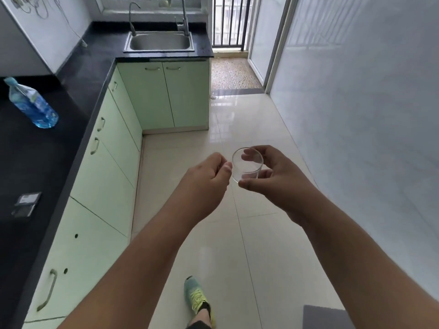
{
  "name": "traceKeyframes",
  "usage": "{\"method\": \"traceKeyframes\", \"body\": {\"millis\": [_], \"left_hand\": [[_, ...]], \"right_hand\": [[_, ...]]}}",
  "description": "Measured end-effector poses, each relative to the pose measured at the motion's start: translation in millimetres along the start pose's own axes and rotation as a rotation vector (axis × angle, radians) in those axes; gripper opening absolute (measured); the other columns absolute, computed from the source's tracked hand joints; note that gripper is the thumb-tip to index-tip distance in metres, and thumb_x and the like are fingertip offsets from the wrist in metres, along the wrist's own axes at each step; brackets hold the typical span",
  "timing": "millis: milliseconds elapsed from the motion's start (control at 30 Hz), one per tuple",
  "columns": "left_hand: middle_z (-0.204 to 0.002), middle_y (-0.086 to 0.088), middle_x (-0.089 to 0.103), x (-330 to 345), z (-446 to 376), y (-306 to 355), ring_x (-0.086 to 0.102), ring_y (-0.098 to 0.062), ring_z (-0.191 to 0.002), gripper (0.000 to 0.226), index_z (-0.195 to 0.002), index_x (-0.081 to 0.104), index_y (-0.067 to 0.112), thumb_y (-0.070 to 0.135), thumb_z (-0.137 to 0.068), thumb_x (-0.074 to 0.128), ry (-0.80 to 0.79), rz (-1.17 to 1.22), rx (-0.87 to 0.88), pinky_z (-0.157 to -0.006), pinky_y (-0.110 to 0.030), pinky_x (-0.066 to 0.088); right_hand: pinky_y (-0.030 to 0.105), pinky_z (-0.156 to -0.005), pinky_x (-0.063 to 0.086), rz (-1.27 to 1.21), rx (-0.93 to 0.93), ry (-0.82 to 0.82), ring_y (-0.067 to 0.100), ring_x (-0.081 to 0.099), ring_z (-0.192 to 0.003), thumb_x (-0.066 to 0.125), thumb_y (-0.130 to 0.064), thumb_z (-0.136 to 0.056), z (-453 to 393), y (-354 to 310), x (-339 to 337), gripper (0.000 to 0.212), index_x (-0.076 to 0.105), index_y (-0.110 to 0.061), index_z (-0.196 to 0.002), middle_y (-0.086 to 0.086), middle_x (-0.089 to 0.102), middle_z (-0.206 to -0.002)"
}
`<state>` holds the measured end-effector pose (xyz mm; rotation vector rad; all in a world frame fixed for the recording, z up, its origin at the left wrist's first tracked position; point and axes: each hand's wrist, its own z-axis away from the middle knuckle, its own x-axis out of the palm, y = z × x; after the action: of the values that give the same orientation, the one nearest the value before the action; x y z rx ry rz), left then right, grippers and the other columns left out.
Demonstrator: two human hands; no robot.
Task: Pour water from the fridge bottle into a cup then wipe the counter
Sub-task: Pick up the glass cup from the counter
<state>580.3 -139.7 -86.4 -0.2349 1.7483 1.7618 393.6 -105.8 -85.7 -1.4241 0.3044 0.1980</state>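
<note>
A clear, empty glass cup (247, 168) is held out over the floor, tilted with its mouth toward me, and my right hand (278, 179) grips it by thumb and fingers. My left hand (206, 176) is just left of the cup with its fingers curled; its fingertips are right beside the rim, and I cannot tell if they touch. A blue plastic water bottle (32, 104) with a pale cap stands on the black counter (47, 150) far to the left, out of reach of both hands.
The L-shaped counter runs along the left over green cabinets (107, 176) to a steel sink (159, 41) with two taps at the back. A small dark flat object (26, 203) lies on the counter. White tiled floor (249, 119), my shoe (197, 295), a grey mat (325, 317).
</note>
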Motion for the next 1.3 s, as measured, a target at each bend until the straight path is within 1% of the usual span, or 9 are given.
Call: {"method": "traceKeyframes", "body": {"millis": [200,333,433,600,767,867,1000,1133,1300], "left_hand": [[-0.083,0.007,0.071,-54.6,-94.9,-9.1,0.069,-0.022,-0.087,0.026,-0.090,0.058,0.029,0.044,-0.104,0.042,0.003,-0.023,-0.015,-0.084,-0.053,0.058],[-0.083,0.003,0.071,-84.4,-147.5,-19.6,0.069,-0.026,-0.087,0.028,-0.088,0.058,0.026,0.041,-0.105,0.043,0.036,-0.015,-0.053,-0.086,-0.055,0.058],[-0.084,0.000,0.071,-103.1,-190.7,-30.9,0.069,-0.027,-0.088,0.028,-0.088,0.058,0.024,0.038,-0.107,0.043,0.082,-0.027,-0.099,-0.086,-0.055,0.057],[-0.089,-0.003,0.070,-135.1,-272.9,-41.6,0.068,-0.027,-0.090,0.028,-0.093,0.059,0.022,0.039,-0.108,0.043,0.196,-0.062,-0.175,-0.088,-0.055,0.056],[-0.088,-0.004,0.070,-166.9,-350.8,-44.5,0.067,-0.025,-0.089,0.030,-0.093,0.058,0.021,0.041,-0.108,0.042,0.341,-0.051,-0.263,-0.087,-0.053,0.056],[-0.085,-0.004,0.069,-184.3,-382.0,-48.7,0.066,-0.025,-0.085,0.031,-0.089,0.055,0.023,0.043,-0.108,0.042,0.452,-0.016,-0.310,-0.083,-0.052,0.057],[-0.083,-0.003,0.069,-211.8,-408.0,-62.2,0.066,-0.025,-0.082,0.031,-0.089,0.055,0.023,0.044,-0.107,0.041,0.552,0.008,-0.386,-0.080,-0.052,0.057],[-0.083,0.003,0.068,-241.9,-432.7,-88.8,0.067,-0.021,-0.083,0.029,-0.088,0.056,0.025,0.043,-0.107,0.043,0.633,0.024,-0.440,-0.081,-0.050,0.057],[-0.083,0.002,0.069,-288.1,-464.2,-138.2,0.067,-0.021,-0.086,0.027,-0.088,0.057,0.025,0.039,-0.107,0.045,0.721,0.051,-0.488,-0.084,-0.050,0.056]], "right_hand": [[0.023,-0.080,0.058,0.011,-0.025,0.004,0.002,0.074,-0.096,0.086,-0.017,-0.080,-106.1,-25.6,21.5,0.057,0.060,-0.042,-0.125,-0.029,0.067,-0.124],[0.031,-0.085,0.061,-0.008,-0.021,-0.051,0.005,0.074,-0.096,0.086,-0.016,-0.080,-174.3,-36.9,36.3,0.058,0.060,-0.042,-0.125,-0.028,0.067,-0.124],[0.034,-0.086,0.062,-0.014,-0.039,-0.116,0.006,0.075,-0.095,0.085,-0.014,-0.079,-234.6,-41.2,48.2,0.057,0.062,-0.042,-0.123,-0.028,0.068,-0.124],[0.030,-0.077,0.059,-0.036,-0.072,-0.260,0.007,0.075,-0.090,0.084,-0.012,-0.078,-350.1,-52.6,63.3,0.056,0.063,-0.039,-0.121,-0.025,0.071,-0.116],[0.043,-0.087,0.063,0.030,-0.117,-0.423,0.015,0.076,-0.095,0.084,-0.025,-0.066,-466.1,-83.3,73.8,0.063,0.062,-0.039,-0.123,-0.011,0.075,-0.111],[0.036,-0.078,0.063,0.064,-0.156,-0.528,0.012,0.076,-0.091,0.085,-0.024,-0.065,-522.9,-103.9,87.4,0.062,0.062,-0.043,-0.120,-0.010,0.075,-0.111],[0.031,-0.075,0.061,0.113,-0.193,-0.656,0.006,0.076,-0.087,0.087,-0.008,-0.074,-577.3,-124.7,118.0,0.060,0.064,-0.045,-0.115,-0.011,0.076,-0.109],[0.024,-0.068,0.056,0.165,-0.216,-0.734,0.003,0.075,-0.081,0.088,-0.010,-0.075,-623.3,-137.5,161.0,0.059,0.063,-0.047,-0.113,-0.011,0.077,-0.099],[0.030,-0.072,0.062,0.250,-0.244,-0.806,0.008,0.076,-0.086,0.087,-0.008,-0.076,-679.2,-155.8,232.5,0.061,0.061,-0.047,-0.115,-0.012,0.077,-0.100]]}}
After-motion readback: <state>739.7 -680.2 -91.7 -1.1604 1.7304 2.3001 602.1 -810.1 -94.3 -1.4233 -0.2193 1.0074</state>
